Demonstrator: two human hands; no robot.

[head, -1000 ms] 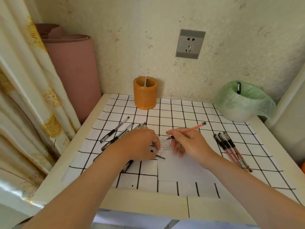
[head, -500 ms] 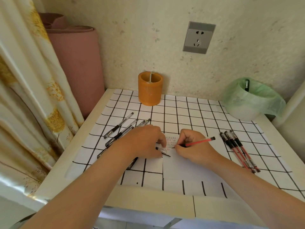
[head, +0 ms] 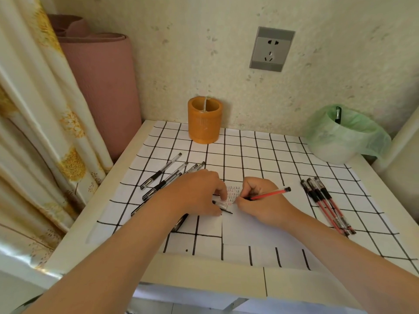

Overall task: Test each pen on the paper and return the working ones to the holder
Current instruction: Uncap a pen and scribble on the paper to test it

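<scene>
Pens lie on the bench [head: 95, 225] in two groups: black ones [head: 161, 171] to the left, red ones [head: 326, 205] to the right. The right hand [head: 260, 200] has its grip closed around a red pen [head: 269, 194], tip down on the paper [head: 260, 232] among small written marks. The left hand [head: 195, 193] presses flat on the paper's edge with a pen cap [head: 221, 205] at its fingertips. An orange holder [head: 204, 123] stands by the wall, apart from both hands.

Holder [head: 204, 120] stands behind the paper [head: 254, 225]; bin [head: 340, 141] far right.
</scene>
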